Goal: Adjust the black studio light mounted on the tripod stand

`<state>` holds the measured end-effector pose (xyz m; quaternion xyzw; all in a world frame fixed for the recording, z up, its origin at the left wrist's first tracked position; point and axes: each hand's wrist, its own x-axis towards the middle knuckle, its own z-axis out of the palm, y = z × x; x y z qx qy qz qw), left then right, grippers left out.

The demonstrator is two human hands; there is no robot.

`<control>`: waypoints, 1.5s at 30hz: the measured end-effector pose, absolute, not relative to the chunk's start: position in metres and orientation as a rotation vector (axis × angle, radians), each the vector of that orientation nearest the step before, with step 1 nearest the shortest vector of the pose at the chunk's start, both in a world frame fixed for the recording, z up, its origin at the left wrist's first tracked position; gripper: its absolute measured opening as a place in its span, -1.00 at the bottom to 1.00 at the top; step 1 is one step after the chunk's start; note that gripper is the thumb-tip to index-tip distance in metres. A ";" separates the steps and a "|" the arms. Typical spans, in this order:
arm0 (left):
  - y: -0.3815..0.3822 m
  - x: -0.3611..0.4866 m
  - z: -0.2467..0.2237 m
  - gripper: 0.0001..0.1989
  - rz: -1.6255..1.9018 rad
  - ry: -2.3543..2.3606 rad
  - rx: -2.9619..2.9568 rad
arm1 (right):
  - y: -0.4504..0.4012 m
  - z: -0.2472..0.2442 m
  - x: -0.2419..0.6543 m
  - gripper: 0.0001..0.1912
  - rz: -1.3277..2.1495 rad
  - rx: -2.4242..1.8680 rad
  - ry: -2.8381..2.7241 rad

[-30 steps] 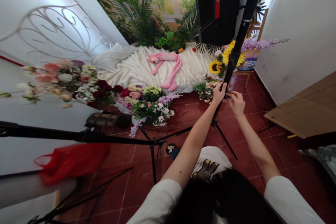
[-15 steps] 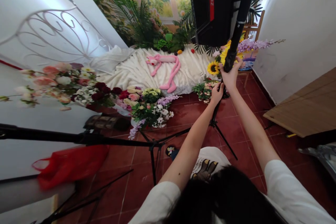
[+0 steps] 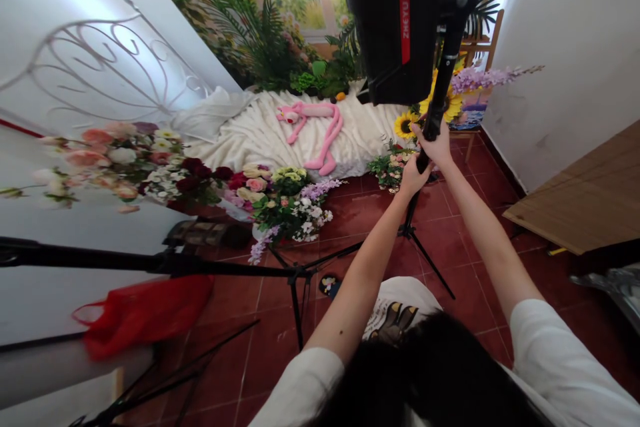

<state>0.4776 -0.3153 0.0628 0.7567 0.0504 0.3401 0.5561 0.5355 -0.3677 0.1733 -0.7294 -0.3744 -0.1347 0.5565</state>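
Observation:
A black light stand [image 3: 409, 217] rises from the tiled floor in front of me. My left hand [image 3: 415, 175] is wrapped round its pole, lower down. Just above it my right hand [image 3: 436, 145] grips the pole below a black collar [image 3: 435, 121]. The pole carries a black studio light [image 3: 400, 27] with a red stripe lettered ZHEYU, seen from the side. Behind my hands stand sunflowers [image 3: 406, 125]. Some fingers on the far side of the pole are hidden.
A pink plush toy [image 3: 315, 113] lies on white furry cloth [image 3: 240, 133]. Flower bunches [image 3: 290, 207] stand in front. A second black stand [image 3: 295, 273] crosses from the left, near a red bag [image 3: 145, 313]. A brown board [image 3: 585, 193] stands at right.
The studio light has come lower and slightly left, with the upper pole sinking. My right hand has moved down with it, closer to the left hand, which stays about level.

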 end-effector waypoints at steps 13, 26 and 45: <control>-0.317 0.486 0.051 -0.58 0.724 0.126 1.671 | -0.371 0.127 0.530 -0.37 -0.329 -1.739 -0.756; -0.325 0.483 0.051 -0.56 0.720 0.105 1.698 | -0.415 0.114 0.519 -0.48 -0.177 -1.794 -0.806; -0.330 0.477 0.060 -0.47 0.731 0.173 1.688 | -0.476 0.078 0.456 -0.70 -0.349 -2.014 -0.814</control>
